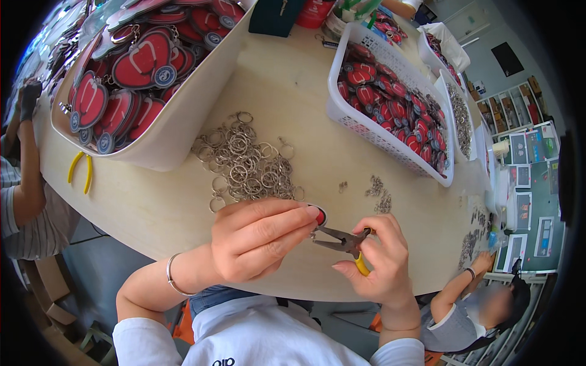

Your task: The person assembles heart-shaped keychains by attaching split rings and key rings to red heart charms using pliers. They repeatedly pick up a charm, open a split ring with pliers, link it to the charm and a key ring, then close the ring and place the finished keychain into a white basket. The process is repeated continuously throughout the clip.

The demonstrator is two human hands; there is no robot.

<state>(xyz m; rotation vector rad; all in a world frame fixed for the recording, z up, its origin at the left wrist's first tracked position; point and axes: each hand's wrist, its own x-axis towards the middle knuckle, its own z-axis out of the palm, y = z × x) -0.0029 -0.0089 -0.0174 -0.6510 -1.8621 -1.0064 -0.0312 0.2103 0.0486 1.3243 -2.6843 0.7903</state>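
On the person's near side of the heap of split rings (250, 161), and a little right of it, one red charm (321, 215) is mostly hidden by the left hand (262, 238), whose fingers are closed in a pinch on it. Next to it, the right hand (384, 259) grips the gray pliers (348, 243), their jaws apart; the palm covers most of the yellow handles, and whether the tips touch the charm's metal fitting is hard to make out. Left of the heap, a deep white bin (204, 104), cut off by the upper edge, is piled with larger red charms; to its right, a perforated white basket (381, 139) is filled with smaller ones. Beyond that basket from the heap, a white tray (444, 97) holds metal pieces too small to identify, and a farther white container has more red pieces. Three containers of red pieces can be made out, and two pairs of pliers, the second (89, 174) lying left of the heap with only its yellow handles showing. The heap's rings overlap too much to count. Right of it lie small clusters of metal fittings (383, 202).
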